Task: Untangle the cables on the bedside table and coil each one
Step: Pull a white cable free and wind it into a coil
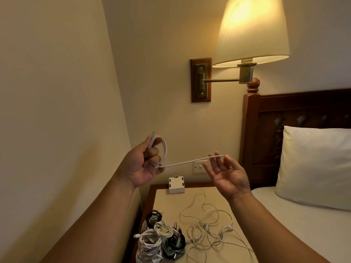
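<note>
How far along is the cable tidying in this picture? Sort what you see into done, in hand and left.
Done: several coiled cables, white, green and black, sit bunched at the bedside table's near left. In hand: the left hand grips loops of a white cable; its free length runs across the right hand's open fingers. Left: a tangle of thin white cables beside the coils.

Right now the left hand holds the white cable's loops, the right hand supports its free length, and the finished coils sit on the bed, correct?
No: the head view shows the finished coils on the bedside table, not the bed. The rest holds.
</note>
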